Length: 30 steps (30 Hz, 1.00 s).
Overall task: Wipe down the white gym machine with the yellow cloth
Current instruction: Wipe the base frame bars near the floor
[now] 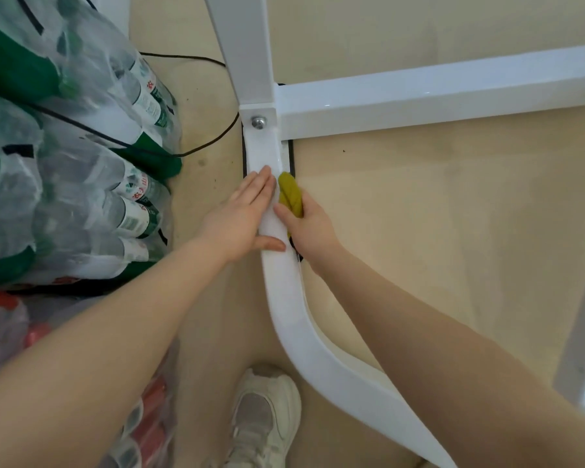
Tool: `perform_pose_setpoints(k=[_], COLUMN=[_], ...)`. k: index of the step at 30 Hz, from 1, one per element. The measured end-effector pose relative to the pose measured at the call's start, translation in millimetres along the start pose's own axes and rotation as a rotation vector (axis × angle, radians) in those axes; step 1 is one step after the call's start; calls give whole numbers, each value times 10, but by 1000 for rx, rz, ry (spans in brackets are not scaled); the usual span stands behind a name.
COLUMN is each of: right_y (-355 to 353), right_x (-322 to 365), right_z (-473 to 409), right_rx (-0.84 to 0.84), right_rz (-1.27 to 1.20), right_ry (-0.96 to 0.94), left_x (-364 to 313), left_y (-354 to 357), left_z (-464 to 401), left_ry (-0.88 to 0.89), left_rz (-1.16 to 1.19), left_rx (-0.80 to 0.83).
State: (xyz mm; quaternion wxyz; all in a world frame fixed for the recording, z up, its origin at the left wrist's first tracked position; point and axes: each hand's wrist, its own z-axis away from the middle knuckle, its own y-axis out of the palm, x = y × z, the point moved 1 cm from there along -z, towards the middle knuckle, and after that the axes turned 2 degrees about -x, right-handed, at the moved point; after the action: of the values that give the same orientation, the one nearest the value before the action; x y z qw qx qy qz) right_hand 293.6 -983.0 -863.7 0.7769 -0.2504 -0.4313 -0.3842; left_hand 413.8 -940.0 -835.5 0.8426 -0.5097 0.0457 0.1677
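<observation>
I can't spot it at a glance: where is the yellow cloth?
In the head view, centre frame: the yellow cloth is gripped in the right hand against the right side of the white frame bar.

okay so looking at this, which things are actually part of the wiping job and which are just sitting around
Part of the job:
yellow cloth, gripped in the right hand
white machine frame, the curved bar being wiped
left hand, flat against the bar

Just lying about:
shrink-wrapped bottle packs
black cable on the floor
white shoe

Bright, even indoor light, soft shadows, glare on the white frame [419, 96], wide-angle bending and blur at edges.
</observation>
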Motion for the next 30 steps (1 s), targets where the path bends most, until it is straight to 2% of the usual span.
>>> perform_pose_setpoints(k=[3,5,7,9,10,11,13,14,16,19,22,23,26,30], right_y=[-49,-131,-291,-475,-545,-586,-581,-534,-355,-142,-146,-115,42,-43], right_x=[-208,-296,-324,-305,-281,-244,-180,-138,-82,63,164,186,219,108], right_z=[445,685,730,647,576,495,351,294,228,86,-18,-43,7,165], right_rx=[39,180,363,428,380,257,-42,-138,-266,-192,-331,-272,69,263], right_rz=[175,273,327,294,269,264,330,363,216,202,156,136,7,128], right_ry=[68,130,270,425,471,477,401,349,345,294,224,179,157,200], left_x=[-44,-79,-119,-167,-191,-211,-235,-238,-226,-179,-117,-101,-85,-60], left_y=[-15,-10,-2,16,26,35,39,35,37,65,91,98,115,148], left_z=[45,94,150,200,219,233,254,264,292,318,309,302,281,275], left_ry=[-28,-54,-74,-68,-51,-32,-10,-12,-28,-61,-68,-66,-57,-40], left_rz=[-66,-77,-63,-61,-69,-78,-75,-64,-49,-46,-28,-13,17,50], left_rx=[7,1,-12,-27,-31,-34,-32,-22,7,12,11,11,-10,-33])
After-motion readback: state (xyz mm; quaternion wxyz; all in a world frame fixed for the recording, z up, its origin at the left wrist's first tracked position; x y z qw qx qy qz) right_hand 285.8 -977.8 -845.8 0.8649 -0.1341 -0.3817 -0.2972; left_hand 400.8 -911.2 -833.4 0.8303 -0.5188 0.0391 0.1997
